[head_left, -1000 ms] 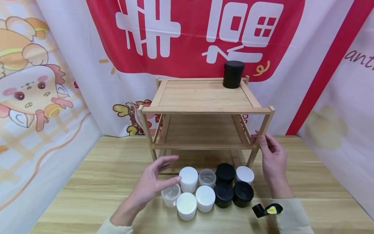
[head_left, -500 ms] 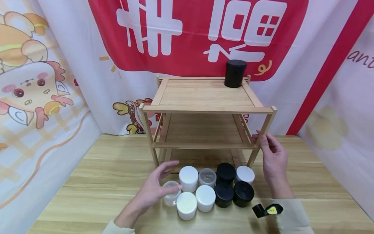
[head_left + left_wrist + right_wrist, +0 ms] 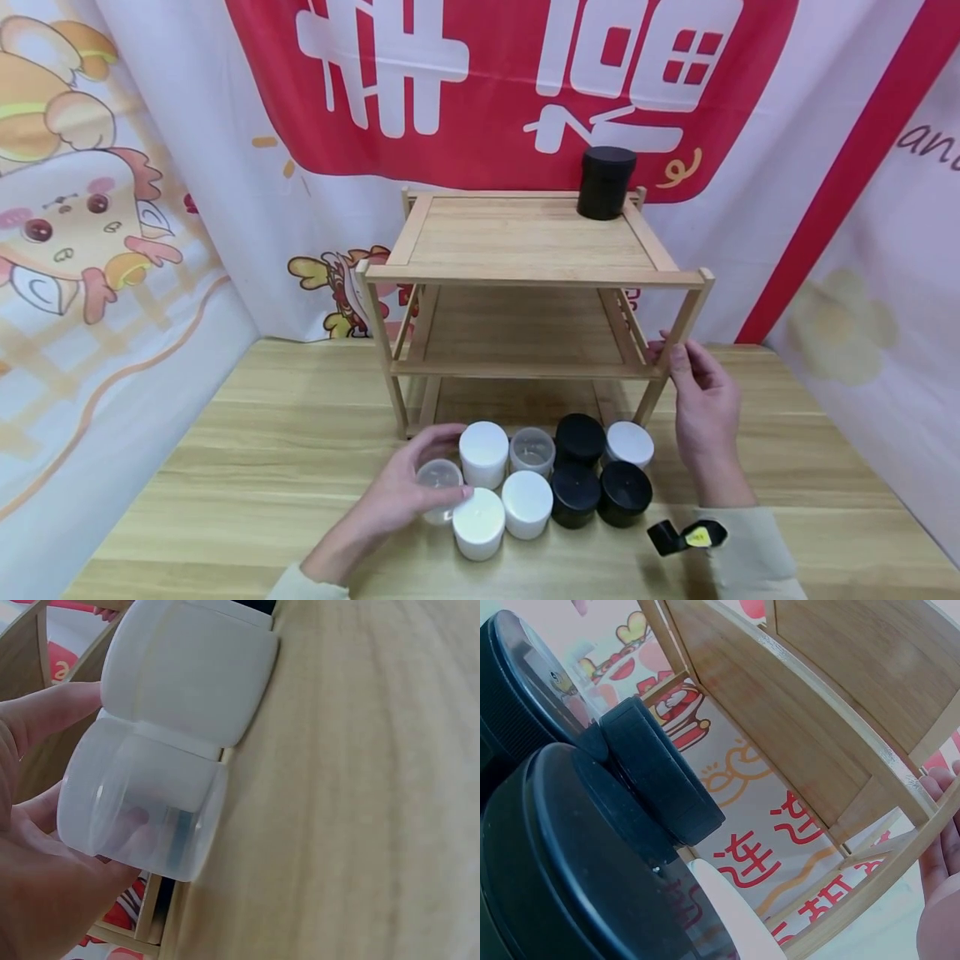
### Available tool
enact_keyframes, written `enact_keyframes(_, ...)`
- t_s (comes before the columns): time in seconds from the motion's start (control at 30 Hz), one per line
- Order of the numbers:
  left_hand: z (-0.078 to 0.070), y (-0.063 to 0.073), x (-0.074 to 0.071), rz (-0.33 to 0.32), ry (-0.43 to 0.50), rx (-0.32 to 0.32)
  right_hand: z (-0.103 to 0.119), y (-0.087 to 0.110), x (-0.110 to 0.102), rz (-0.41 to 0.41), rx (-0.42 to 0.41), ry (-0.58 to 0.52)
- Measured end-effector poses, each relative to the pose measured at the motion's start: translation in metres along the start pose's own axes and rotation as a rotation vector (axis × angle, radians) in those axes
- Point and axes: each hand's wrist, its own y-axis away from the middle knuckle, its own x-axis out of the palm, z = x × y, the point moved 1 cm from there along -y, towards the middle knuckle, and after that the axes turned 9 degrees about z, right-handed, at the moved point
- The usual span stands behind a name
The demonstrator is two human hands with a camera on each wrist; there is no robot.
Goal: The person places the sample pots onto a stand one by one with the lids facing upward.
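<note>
My left hand (image 3: pixel 397 492) curves around a clear plastic jar (image 3: pixel 437 475) at the left end of two rows of jars. Its thumb tip touches the front white jar (image 3: pixel 478 525), and its fingers reach behind the clear one, near the back white jar (image 3: pixel 483 454). In the left wrist view a fingertip shows through the clear jar (image 3: pixel 142 795). At the right, my right hand (image 3: pixel 705 408) grips the front right post of a wooden shelf rack (image 3: pixel 517 276), thumb in front and fingers behind. The right wrist view shows only part of this hand (image 3: pixel 941 892).
Beside those jars stand another white jar (image 3: pixel 527 504), a clear jar (image 3: pixel 532 450), several black jars (image 3: pixel 626 493) and a white-lidded one (image 3: pixel 628 444). A black jar (image 3: pixel 606 183) sits on the rack's top back right corner. Printed cloth (image 3: pixel 315 217) hangs behind the wooden table (image 3: pixel 285 417).
My left hand has moved slightly right and closed in around the clear jar, its thumb now on the front white jar. The right hand keeps its hold on the rack's post.
</note>
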Motion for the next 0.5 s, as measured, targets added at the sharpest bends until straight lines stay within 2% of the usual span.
enact_keyframes(0.3, 0.004, 0.000, 0.000, -0.005, -0.004, -0.005, 0.000, -0.001, 0.001, -0.007, -0.006, -0.012)
enact_keyframes(0.5, 0.011, 0.002, -0.009, 0.048, -0.021, 0.039, 0.000, -0.001, 0.001, -0.013, -0.014, -0.013)
